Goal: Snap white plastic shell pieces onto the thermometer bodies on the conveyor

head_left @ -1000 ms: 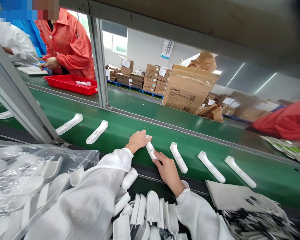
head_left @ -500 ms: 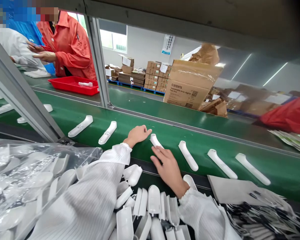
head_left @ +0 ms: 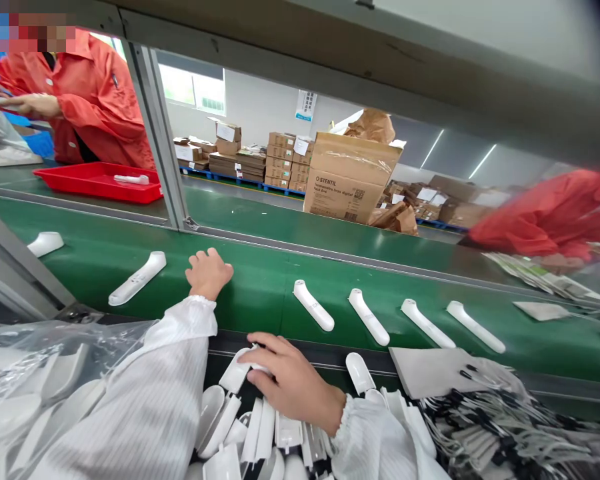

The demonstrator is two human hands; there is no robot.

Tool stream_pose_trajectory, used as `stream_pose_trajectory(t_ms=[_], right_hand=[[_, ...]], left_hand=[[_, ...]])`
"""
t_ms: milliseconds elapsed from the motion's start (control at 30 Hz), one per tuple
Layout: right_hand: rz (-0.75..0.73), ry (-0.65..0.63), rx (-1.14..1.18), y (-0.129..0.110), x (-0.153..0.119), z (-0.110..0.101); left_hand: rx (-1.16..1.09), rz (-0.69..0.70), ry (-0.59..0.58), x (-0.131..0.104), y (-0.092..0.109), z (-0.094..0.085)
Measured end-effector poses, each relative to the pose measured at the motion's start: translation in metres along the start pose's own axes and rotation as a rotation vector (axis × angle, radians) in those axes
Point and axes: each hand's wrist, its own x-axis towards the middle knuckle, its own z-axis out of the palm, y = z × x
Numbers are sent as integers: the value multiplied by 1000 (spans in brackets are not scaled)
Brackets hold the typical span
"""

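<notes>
My left hand [head_left: 209, 275] is over the green belt [head_left: 260, 267], back toward me. Its fingers are bent and their tips hidden; whatever lies beneath them cannot be made out. To its left a white angled plastic housing [head_left: 137, 279] lies on the belt, and another housing [head_left: 313, 305] lies to its right, with several more beyond. Down at the near edge, my right hand [head_left: 293, 380] has its thumb and fingers closed about a short white plastic cover [head_left: 235, 371] with a rounded end. Loose covers [head_left: 260, 427] are heaped under that hand.
A clear bag [head_left: 40, 393] of white parts lies at left. On the right are a grey pouch [head_left: 430, 370] and a tangle of cables [head_left: 500, 427]. Beyond the metal frame [head_left: 155, 133] stand a red tray [head_left: 100, 183], a carton [head_left: 350, 177] and two people in red.
My left hand has moved left along the belt. My right hand has drawn back from a housing to the heap and closed on a cover. The view has shifted.
</notes>
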Motion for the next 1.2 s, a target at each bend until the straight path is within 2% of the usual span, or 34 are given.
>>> stream_pose_trajectory(t_ms=[133, 233, 367, 500, 733, 867, 1100, 1200], right_hand=[[216, 125, 121, 7, 4, -3], [368, 290, 184, 19, 9, -2], [436, 489, 276, 33, 14, -3], [462, 559, 175, 40, 14, -3], [419, 456, -173, 58, 10, -3], [428, 370, -269, 61, 9, -7], [323, 188, -148, 59, 6, -29], [306, 167, -67, 65, 5, -36]], left_hand=[[28, 39, -229, 12, -4, 5], [-1, 70, -260, 17, 1, 8], [-199, 145, -330, 10, 19, 5], [-294, 199, -429, -7, 36, 4], [-184, 252, -337, -29, 47, 23], [-151, 284, -308, -39, 52, 32], [-116, 370, -256, -50, 57, 34], [-109, 417, -245, -52, 57, 33]])
